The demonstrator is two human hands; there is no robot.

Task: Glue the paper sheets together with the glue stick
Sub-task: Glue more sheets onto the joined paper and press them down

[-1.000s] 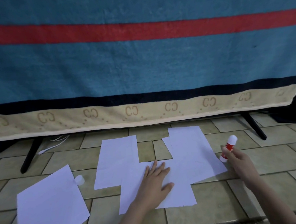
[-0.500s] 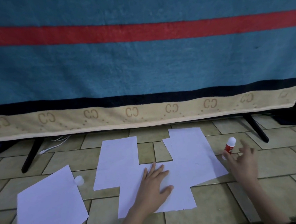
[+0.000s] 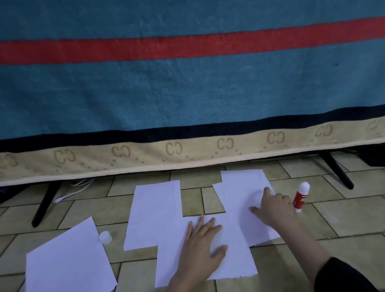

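Several white paper sheets lie overlapped on the tiled floor: a left sheet (image 3: pixel 155 212), a front sheet (image 3: pixel 172 263) and a right sheet (image 3: pixel 242 188). My left hand (image 3: pixel 202 247) presses flat on the front sheet with fingers spread. My right hand (image 3: pixel 272 206) rests on the right sheet, fingers laid on the paper. The red and white glue stick (image 3: pixel 301 196) stands upright and uncapped on the floor just right of my right hand, apart from it. Its white cap (image 3: pixel 105 237) lies to the left.
A separate white sheet (image 3: pixel 68 273) lies at the front left. A blue, red-striped blanket (image 3: pixel 183 89) hangs over a stand with black legs (image 3: pixel 44 205) behind the papers. A white cable (image 3: pixel 71 193) trails on the floor under it.
My right hand set the glue stick upright on the floor, let go, and moved left onto the right sheet. My left hand stayed pressed on the front sheet.
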